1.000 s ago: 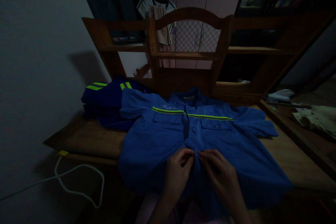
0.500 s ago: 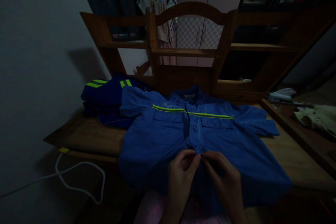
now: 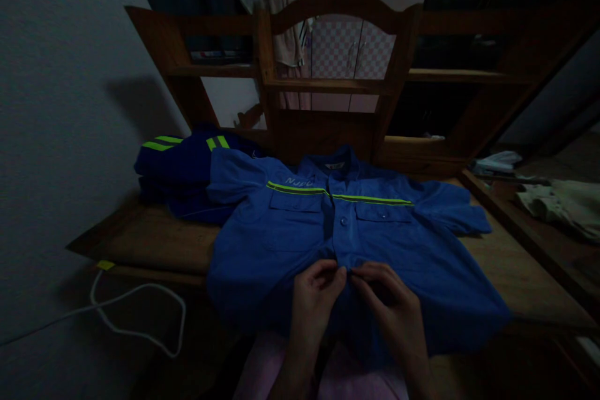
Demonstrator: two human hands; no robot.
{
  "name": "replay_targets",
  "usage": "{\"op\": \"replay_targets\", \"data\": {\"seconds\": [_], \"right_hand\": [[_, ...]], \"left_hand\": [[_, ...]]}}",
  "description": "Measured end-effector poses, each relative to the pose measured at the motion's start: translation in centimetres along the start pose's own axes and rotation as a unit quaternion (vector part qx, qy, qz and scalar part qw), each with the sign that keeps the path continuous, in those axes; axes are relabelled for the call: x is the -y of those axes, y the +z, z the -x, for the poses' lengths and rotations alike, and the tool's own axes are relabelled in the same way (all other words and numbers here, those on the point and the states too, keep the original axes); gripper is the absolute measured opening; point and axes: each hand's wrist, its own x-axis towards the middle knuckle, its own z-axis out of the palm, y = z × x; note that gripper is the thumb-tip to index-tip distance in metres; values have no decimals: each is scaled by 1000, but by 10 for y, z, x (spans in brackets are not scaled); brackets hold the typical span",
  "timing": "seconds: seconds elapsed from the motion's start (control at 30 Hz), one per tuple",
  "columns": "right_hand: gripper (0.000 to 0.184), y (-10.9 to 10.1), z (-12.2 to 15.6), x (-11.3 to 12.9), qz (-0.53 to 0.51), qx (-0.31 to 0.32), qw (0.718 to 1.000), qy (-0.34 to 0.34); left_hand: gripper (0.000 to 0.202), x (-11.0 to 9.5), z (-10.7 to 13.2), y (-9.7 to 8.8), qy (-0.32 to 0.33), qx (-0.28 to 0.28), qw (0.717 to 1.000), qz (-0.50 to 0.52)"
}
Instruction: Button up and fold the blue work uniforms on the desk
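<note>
A blue short-sleeved work shirt [image 3: 300,231] lies face up, collar away from me, with a yellow-green stripe across its chest. My left hand [image 3: 316,294] pinches the front placket below the chest pockets. Close beside it, my right hand [image 3: 389,300] pinches the same placket from the other side, the fingertips nearly meeting. Whatever lies between the fingertips is too small and dark to make out. Above the hands a button [image 3: 344,221] shows on the placket. The lower front of the shirt hangs over the near edge towards my lap.
Darker blue folded clothing [image 3: 182,169] with yellow-green bands lies at the left on the wooden desk [image 3: 164,244]. A wooden shelf frame [image 3: 328,84] rises behind. A white cable [image 3: 140,287] loops at the lower left. Pale cloth [image 3: 562,206] lies at the far right.
The whole view has shifted slightly. Both hands keep their pinch on the placket, with only small finger movement. The shirt lies much as before.
</note>
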Motion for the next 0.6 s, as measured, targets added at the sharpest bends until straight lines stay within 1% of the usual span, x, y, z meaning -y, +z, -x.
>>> {"op": "replay_targets", "data": {"seconds": [0.17, 0.27, 0.43, 0.53, 0.6], "right_hand": [[15, -1, -3, 2, -29, 35, 999, 26], [17, -1, -4, 1, -33, 38, 998, 37], [16, -1, -2, -1, -10, 40, 999, 16], [15, -2, -1, -1, 10, 37, 999, -1], [13, -3, -2, 0, 17, 39, 999, 4]], "left_hand": [[24, 0, -1, -1, -1, 2, 1000, -17], [23, -2, -1, 0, 4, 15, 1000, -17], [22, -3, 0, 0, -3, 51, 999, 15], [20, -2, 0, 0, 1, 50, 999, 10], [18, -1, 1, 0, 7, 48, 999, 6]]}}
